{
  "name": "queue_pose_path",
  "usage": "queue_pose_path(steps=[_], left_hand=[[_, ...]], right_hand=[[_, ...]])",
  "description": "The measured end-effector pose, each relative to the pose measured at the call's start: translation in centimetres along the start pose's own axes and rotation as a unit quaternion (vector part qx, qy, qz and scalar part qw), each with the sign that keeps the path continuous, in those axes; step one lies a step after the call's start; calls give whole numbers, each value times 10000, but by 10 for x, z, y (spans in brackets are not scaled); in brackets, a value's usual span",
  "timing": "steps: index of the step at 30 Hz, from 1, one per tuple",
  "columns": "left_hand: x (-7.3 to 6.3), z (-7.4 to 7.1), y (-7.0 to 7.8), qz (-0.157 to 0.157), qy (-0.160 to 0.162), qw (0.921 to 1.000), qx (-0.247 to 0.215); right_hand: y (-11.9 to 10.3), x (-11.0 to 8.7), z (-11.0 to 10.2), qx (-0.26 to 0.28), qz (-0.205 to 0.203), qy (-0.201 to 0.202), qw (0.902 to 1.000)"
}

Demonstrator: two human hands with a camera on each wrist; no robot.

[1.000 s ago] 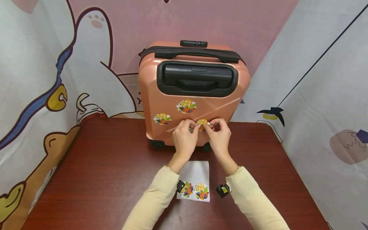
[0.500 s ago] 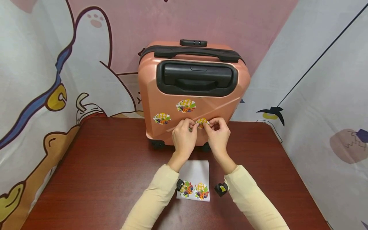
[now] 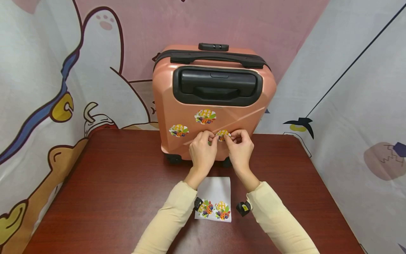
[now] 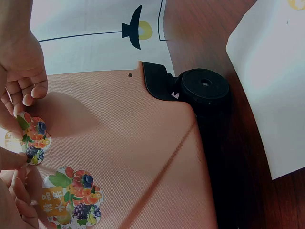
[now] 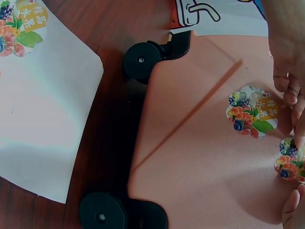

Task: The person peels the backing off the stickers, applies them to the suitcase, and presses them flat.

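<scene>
A salmon-pink suitcase [image 3: 171, 106] stands on the table. Both hands meet low on its front at a round fruit-print sticker [image 3: 223, 135]. My left hand [image 3: 203, 150] pinches its left edge between thumb and fingers, while my right hand [image 3: 241, 150] pinches the right edge. In the left wrist view the held sticker [image 4: 35, 138] lies close over the shell. Two like stickers, one upper [image 3: 205, 116] and one left [image 3: 179, 131], are stuck on the front. Another stuck sticker [image 5: 252, 112], mostly hidden behind my left hand in the head view, shows in the right wrist view.
A white backing sheet [image 3: 215, 188] with two fruit stickers lies on the dark red-brown table [image 3: 127, 190], below the forearms. The suitcase has black wheels [image 4: 205, 88] and a recessed black handle [image 3: 219, 84]. A cartoon-print cloth [image 3: 133, 31] hangs behind and beside the table.
The held sticker has shifted slightly up and looks flatter against the suitcase. Both hands have moved only a little, the right one slightly leftward, and keep their pinch.
</scene>
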State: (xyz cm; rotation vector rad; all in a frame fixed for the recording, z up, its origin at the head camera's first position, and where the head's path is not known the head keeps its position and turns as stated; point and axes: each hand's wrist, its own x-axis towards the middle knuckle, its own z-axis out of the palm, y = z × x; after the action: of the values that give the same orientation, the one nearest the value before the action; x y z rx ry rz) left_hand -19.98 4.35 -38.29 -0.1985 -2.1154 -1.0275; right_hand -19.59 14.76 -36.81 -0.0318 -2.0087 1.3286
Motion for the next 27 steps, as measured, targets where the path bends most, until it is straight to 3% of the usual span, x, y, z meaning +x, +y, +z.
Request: queue_pose_path(steps=[12,21,27], left_hand=[[0,-2,-2,16,-9,10000,-16],[-2,-5,-5,47,5,10000,-67],[-6,-8,-9,182,-188,9988,-410]], right_hand=[[3,2,-4,-58,-129,60,9999],[7,5,-11,-61,0,88,9999],[12,4,-15,116,61,-31,9999]])
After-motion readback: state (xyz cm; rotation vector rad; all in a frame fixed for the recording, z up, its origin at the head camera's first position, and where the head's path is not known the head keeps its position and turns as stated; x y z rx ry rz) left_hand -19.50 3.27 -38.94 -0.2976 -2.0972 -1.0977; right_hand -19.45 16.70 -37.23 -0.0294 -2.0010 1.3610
